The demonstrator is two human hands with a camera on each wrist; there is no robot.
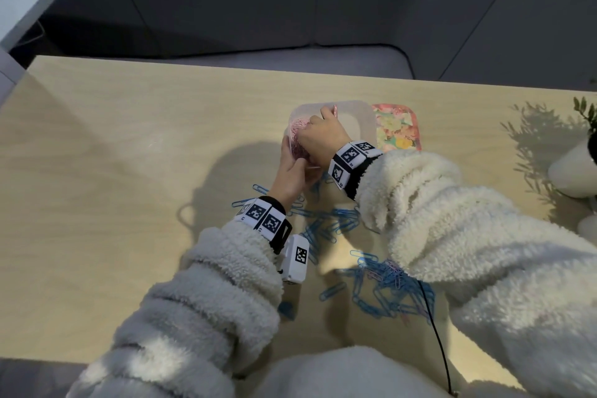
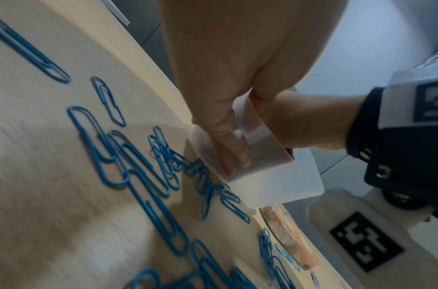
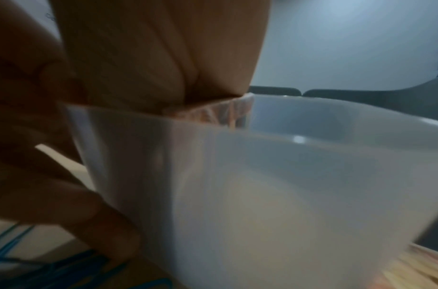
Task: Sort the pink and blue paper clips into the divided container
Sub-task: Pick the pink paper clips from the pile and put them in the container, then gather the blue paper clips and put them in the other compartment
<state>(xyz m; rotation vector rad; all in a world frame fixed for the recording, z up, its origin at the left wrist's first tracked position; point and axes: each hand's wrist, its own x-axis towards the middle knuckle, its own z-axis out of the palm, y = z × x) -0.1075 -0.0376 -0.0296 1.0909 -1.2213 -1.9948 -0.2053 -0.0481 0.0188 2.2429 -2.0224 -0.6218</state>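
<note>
A translucent divided container [image 1: 361, 119] stands on the wooden table [image 1: 129, 171]. Pink paper clips [image 1: 298, 137] fill its left compartment. My left hand [image 1: 290, 171] grips the container's near left corner; in the left wrist view its fingers [image 2: 233, 148] curl over the container's wall [image 2: 274, 181]. My right hand [image 1: 319, 134] reaches down into the pink compartment, its fingertips hidden; the right wrist view shows the palm [image 3: 163, 58] behind the container wall [image 3: 237, 176]. Several blue paper clips [image 1: 336, 223] [image 2: 138, 176] lie loose on the table in front of the container.
A floral lid [image 1: 399, 126] lies just right of the container. A white pot [image 1: 571, 171] with a plant stands at the table's right edge. More blue clips [image 1: 384, 291] are heaped near my right sleeve, beside a black cable [image 1: 436, 333].
</note>
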